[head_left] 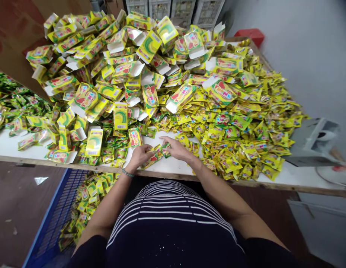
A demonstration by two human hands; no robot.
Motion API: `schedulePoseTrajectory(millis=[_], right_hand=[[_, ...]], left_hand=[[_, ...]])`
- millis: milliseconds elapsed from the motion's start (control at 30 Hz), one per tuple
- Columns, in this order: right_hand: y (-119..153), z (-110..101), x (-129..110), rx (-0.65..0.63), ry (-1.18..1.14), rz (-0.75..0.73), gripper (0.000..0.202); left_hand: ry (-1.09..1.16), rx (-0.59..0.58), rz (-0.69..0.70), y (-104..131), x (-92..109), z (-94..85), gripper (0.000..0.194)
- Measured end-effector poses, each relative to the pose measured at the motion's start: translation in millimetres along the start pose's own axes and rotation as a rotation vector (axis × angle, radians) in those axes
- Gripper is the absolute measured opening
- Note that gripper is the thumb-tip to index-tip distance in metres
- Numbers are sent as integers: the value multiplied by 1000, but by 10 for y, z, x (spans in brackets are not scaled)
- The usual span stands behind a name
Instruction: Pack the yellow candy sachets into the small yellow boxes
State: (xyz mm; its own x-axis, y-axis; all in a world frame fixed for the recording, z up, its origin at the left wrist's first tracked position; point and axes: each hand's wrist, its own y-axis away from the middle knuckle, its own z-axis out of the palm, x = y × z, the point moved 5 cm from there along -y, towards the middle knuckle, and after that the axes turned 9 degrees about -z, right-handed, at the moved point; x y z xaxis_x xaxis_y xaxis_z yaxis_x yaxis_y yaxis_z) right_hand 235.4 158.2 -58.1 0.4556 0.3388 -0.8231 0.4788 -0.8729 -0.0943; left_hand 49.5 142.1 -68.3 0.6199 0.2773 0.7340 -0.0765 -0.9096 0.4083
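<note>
1. Grip, left: the left hand [139, 154] rested at the table's near edge, its fingertips on the flat multicoloured sachets [153, 158]. Whether it pinched one could not be told.
2. Grip, right: the right hand [178, 149] faced it, index finger extended and the other fingers bent at a green foil sachet [166, 150]. A full pinch could not be confirmed.
3. Location of handled items: these sachets lay between the two hands, low over the white tabletop [173, 163].
4. Step in hand, as judged: sachets were being gathered or lined up between the fingers.
5. Next move, as judged: it called for the fingertips to close evenly on the sachet edges, without dragging in loose neighbours.
6. Surroundings: a printed carton [135, 137] lay just beyond the left fingers. Open-flapped cartons [119, 116] were heaped farther beyond the grip. The yellow sachet pile [231, 160] spread to its right, close to the right wrist. A blue plastic crate [51, 219], holding yellow packs [92, 190], stood below and left of the grip.
</note>
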Motion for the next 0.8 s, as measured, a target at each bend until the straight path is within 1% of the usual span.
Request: schedulePoseTrajectory(millis=[100,167,233,300,367,467,533,633,733,800], right_hand=[[-28,-135,-39,145,-45,-14,52],[-50,-158,-116,173,-4,-70,54],[-48,-124,-193,160,28,-125,56],[-19,-69,-232,138,22,-141,58],[17,-37,-221,117,-12,-109,56],[52,-79,-175,75,-98,-62,53],[63,-188,-154,112,-127,-69,53],[97,-349,-132,222,-91,-63,45],[149,-350,-160,223,4,-59,36],[184,-315,-206,237,81,-69,35]], left_hand=[[295,-78,-15,0,-4,76,49],[456,-111,-11,22,37,141,52],[548,-117,-21,51,80,205,54],[592,-133,-35,74,119,273,56],[607,-158,-36,84,151,333,57],[672,-172,-44,74,172,401,56],[758,-164,-51,65,179,442,55],[856,-90,-47,74,181,488,54],[889,-28,-74,127,147,517,54],[884,-37,-78,185,127,509,54]])
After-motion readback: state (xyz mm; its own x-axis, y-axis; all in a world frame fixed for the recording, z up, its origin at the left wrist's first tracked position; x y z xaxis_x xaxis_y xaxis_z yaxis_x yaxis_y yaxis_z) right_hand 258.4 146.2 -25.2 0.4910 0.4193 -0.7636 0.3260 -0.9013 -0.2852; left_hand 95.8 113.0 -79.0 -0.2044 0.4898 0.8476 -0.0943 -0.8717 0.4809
